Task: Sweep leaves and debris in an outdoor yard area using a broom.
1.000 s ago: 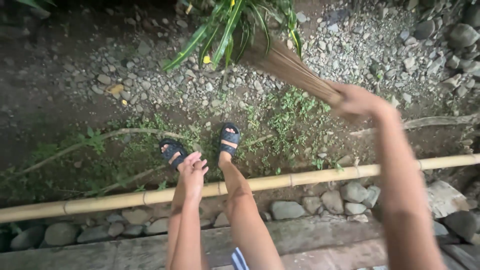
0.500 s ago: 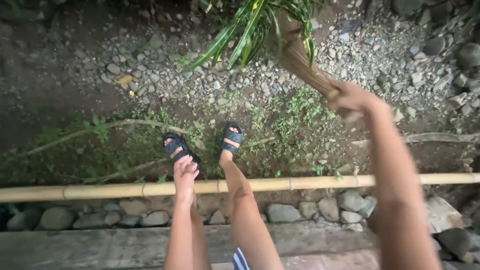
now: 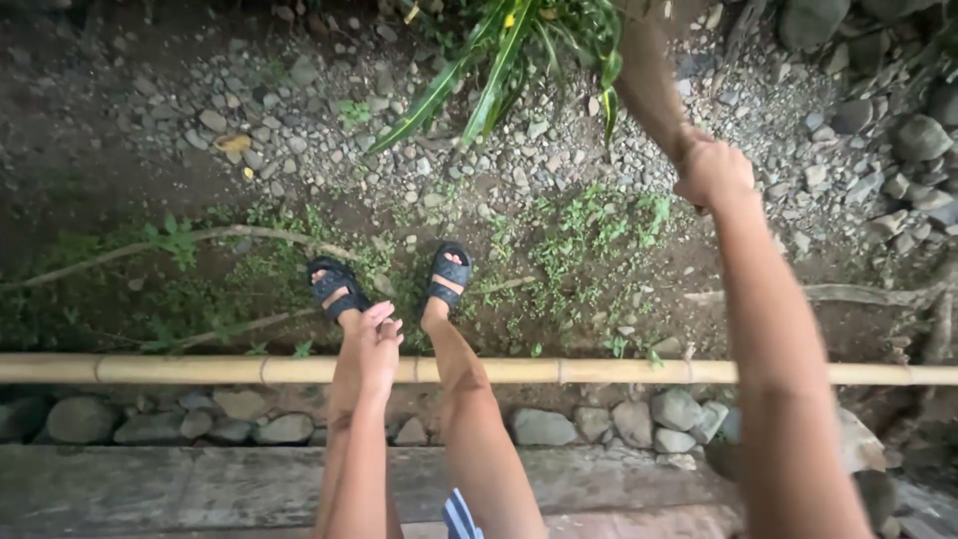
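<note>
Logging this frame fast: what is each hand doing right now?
Left hand: loosely curled, holding nothing, hanging above the left knee.
Right hand: closed around the handle end of a stick broom.

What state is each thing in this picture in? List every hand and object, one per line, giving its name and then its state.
right hand: closed around the broom handle, arm stretched forward
stick broom: held slanting, bristle end out of view past the top edge
left hand: empty, fingers loosely curled, hanging above the left leg
black sandals: worn, flat on the soil
bamboo pole: lying level along the stone edge
green plant: rooted, leaves drooping over the gravel
</note>
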